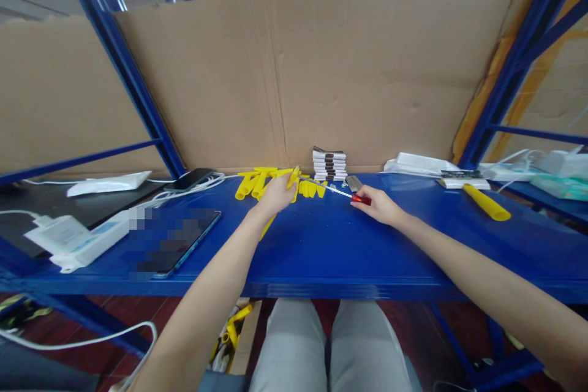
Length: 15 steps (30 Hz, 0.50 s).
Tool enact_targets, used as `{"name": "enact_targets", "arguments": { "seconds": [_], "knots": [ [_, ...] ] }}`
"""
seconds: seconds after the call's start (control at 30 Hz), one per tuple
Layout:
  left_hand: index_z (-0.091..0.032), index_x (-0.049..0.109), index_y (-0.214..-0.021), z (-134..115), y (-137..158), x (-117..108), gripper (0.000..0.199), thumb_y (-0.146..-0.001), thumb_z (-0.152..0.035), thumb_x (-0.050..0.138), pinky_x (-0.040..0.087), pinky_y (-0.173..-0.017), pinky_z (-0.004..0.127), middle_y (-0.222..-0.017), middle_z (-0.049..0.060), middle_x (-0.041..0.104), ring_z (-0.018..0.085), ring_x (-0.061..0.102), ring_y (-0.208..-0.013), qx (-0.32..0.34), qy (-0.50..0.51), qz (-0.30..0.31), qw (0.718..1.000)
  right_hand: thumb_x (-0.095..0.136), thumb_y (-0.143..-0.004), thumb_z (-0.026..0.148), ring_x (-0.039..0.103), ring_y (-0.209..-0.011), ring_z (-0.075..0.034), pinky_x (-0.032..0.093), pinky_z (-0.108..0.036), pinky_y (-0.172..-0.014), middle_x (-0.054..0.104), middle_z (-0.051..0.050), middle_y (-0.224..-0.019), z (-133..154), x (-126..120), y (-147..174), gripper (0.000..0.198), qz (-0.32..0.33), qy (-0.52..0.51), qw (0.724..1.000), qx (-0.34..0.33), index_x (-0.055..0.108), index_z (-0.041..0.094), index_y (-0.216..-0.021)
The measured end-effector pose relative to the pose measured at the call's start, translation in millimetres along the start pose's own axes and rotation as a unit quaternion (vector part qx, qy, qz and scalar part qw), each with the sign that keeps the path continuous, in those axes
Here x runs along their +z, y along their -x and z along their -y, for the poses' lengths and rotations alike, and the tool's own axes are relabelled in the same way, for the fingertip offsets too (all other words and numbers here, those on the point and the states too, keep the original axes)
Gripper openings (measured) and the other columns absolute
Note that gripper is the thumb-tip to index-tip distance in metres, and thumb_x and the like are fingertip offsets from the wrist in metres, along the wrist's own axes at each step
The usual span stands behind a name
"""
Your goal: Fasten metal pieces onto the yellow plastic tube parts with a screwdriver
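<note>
My right hand (pixel 378 206) is closed around the red handle of a screwdriver (pixel 361 199). Its thin metal shaft points left across the blue table, toward my left hand (pixel 277 195). That hand is pinched on a yellow plastic piece (pixel 294 176), and the shaft's tip reaches it; whether the tip sits inside cannot be made out. Behind and left of my left hand lies a pile of yellow tubes (pixel 248 186). Several small yellow pieces (pixel 310 189) stand in a row to its right. Under my left wrist, another yellow strip (pixel 267 228) partly shows.
A stack of small white packets (pixel 329 165) stands against the cardboard panel (pixel 367 73), near a grey block (pixel 354 183). At left are a phone (pixel 188 244), power strip (pixel 101 234) and cables. A yellow tube (pixel 487 203) lies right; a box of yellow pieces (pixel 239 331) sits below.
</note>
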<state>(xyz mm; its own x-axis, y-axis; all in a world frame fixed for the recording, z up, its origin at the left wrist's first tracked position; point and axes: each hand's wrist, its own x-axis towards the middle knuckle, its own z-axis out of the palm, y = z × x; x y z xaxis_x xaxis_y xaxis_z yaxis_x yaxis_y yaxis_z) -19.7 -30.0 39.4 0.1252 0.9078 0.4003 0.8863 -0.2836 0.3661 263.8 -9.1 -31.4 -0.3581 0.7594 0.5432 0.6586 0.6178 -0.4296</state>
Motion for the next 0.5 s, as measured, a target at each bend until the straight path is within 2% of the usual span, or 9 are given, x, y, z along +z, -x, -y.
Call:
{"name": "enact_targets", "arguments": {
  "seconds": [0.23,0.5],
  "knots": [
    [-0.013,0.066,-0.097,0.4,1.2,-1.4,0.020,-0.089,-0.023,0.050,0.051,-0.062,0.022,-0.072,0.004,0.069,0.016,0.068,-0.067,-0.017,0.016,0.001,1.000,0.056,-0.086,0.038,0.063,-0.069,-0.020,0.046,-0.029,-0.063,0.070,-0.005,-0.079,7.8,-4.1,0.4,0.020,0.022,0.011,1.000,0.003,0.063,0.020,-0.081],
    [-0.014,0.066,-0.097,2.3,0.4,0.2,0.020,-0.088,-0.022,0.050,0.051,-0.061,0.021,-0.072,0.004,0.069,0.017,0.069,-0.069,-0.003,0.023,-0.010,1.000,0.056,-0.087,0.038,0.066,-0.073,-0.022,0.049,-0.031,-0.066,0.073,-0.007,-0.084,10.2,-7.3,0.4,0.021,0.033,0.043,0.999,0.001,0.067,0.020,-0.087]
  ]
}}
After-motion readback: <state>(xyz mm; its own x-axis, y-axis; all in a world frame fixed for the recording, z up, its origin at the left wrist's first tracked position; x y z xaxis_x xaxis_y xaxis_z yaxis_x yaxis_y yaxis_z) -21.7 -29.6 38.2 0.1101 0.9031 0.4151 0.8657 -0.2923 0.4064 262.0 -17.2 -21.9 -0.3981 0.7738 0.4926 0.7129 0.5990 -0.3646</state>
